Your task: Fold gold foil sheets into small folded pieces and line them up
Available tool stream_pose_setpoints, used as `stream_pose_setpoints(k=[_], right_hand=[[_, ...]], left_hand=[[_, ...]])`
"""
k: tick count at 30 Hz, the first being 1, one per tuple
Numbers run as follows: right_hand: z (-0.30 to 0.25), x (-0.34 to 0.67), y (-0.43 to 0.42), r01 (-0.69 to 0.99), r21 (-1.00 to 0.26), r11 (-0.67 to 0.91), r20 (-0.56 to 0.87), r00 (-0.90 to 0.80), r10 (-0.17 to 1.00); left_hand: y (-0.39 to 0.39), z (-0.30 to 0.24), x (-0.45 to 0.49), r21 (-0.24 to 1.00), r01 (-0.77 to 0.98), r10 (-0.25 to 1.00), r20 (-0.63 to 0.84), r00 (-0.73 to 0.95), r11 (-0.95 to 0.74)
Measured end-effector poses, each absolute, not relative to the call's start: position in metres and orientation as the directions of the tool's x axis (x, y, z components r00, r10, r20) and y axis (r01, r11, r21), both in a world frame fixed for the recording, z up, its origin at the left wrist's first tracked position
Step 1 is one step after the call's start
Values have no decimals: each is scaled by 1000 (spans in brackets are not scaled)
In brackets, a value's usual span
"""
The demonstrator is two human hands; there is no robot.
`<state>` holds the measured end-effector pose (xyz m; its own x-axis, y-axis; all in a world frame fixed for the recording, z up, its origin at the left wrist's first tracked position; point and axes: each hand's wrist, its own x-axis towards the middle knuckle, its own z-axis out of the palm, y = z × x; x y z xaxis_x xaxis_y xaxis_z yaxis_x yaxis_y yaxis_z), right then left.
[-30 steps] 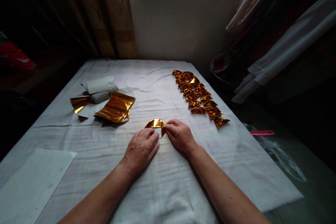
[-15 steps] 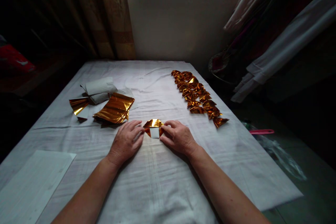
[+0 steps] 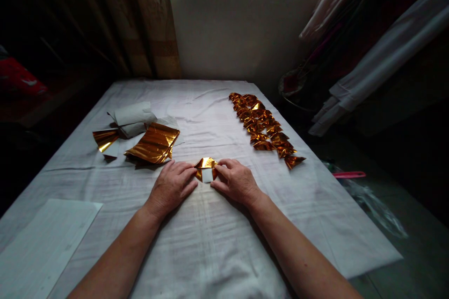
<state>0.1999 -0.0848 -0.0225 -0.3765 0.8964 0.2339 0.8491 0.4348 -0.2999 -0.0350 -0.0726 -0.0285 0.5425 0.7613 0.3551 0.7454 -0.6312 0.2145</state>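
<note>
A small piece of folded gold foil paper [image 3: 208, 163] lies on the white cloth, its gold flap at the far side and a pale square of its inner face near me. My left hand [image 3: 171, 186] grips its left end between thumb and fingers. At the right end, my right hand [image 3: 237, 181] pinches it the same way. Fingertips cover both ends of the paper. Left of it rests a stack of flat gold foil sheets [image 3: 154, 144]. Several folded gold foil pieces [image 3: 258, 121] lie in two rows toward the right edge.
The white cloth [image 3: 210, 252] covers the table. Crumpled whitish paper [image 3: 131, 114] and a curled gold foil sheet [image 3: 105, 138] lie at left. A white sheet [image 3: 49, 243] is near my left forearm. White garments [image 3: 379, 60] hang at right; a pink handle [image 3: 349, 175] shows beyond the table edge.
My left hand has moved slightly right, and its fingers now cover more of the paper's left end. Both hands are closer together around the folded paper.
</note>
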Motion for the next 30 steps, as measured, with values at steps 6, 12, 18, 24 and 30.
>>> stream_pose_setpoints(k=[6, 12, 18, 24, 30], right_hand=[[-23, 200, -83, 839, -288, 462, 244, -403, 882], [-26, 201, -83, 817, -319, 480, 275, -405, 872], [-31, 202, -82, 819, -300, 490, 302, -405, 863], [-32, 205, -82, 809, -305, 502, 298, -420, 857], [-38, 207, -80, 790, -416, 451, 330, -331, 884]], left_hand=[[-72, -28, -30, 159, 754, 746, 371, 552, -637], [-71, -31, -30, 182, 738, 739, 379, 558, -650], [-71, -32, -24, 174, 700, 690, 444, 572, -693], [-71, -31, -21, 228, 694, 702, 468, 538, -683], [-73, -33, -24, 292, 719, 760, 417, 498, -631]])
